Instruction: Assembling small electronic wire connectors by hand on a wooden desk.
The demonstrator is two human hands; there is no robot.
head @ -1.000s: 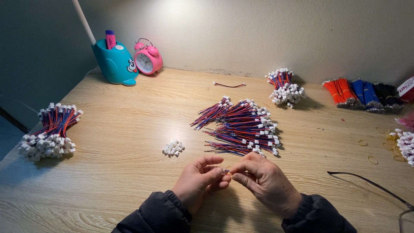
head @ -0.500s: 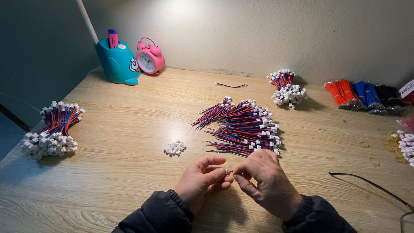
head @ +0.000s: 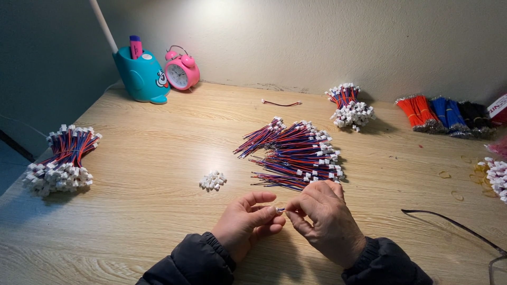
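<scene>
A small wire end [head: 280, 210] is pinched between the fingertips of the left hand [head: 248, 221] and the right hand [head: 325, 219], both closed narrowly on it. It is held just in front of the loose wire pile [head: 296, 153]; the white connector heap [head: 212, 180] lies left of that pile.

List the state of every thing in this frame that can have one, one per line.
Left hand: fingers pinched on a small wire piece.
Right hand: fingers pinched on the same piece.
Loose wire pile: spread flat, unbundled.
Left wire bundle: gathered, lying on the table.
Far wire bundle: gathered.
White connectors: small loose heap.
Single wire: lying alone.
Orange, blue and black wires: lying in bunches.
Alarm clock: upright.
</scene>
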